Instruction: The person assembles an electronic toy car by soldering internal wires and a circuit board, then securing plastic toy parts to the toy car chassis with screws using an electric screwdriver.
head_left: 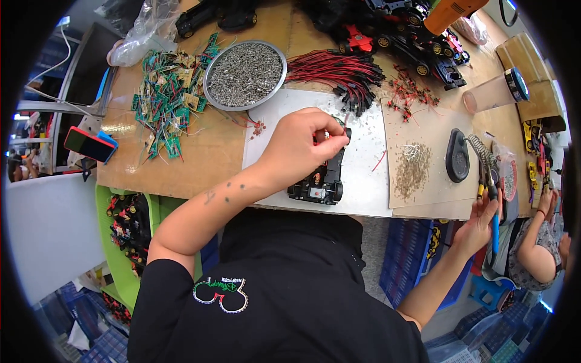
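My left hand point(308, 140) is over the white work sheet, thumb and forefinger pinched at the far end of a black toy car chassis point(316, 189). A thin red wire seems to be between the fingertips; the hand covers much of the chassis. At the table's right front edge, my right hand point(476, 225) is closed around a blue-handled tool point(495, 230), which looks like a soldering iron. Its upper end is beside the coil-spring holder point(482, 151) with a black base point(458, 155).
Small circuit boards point(171, 97) lie left of a metal bowl of screws point(245, 75). Beyond the sheet are red-black wires point(336, 66), small red parts point(411, 91) and toy cars point(411, 45). A clear jar point(493, 92) lies at right; another person point(538, 254) sits beyond.
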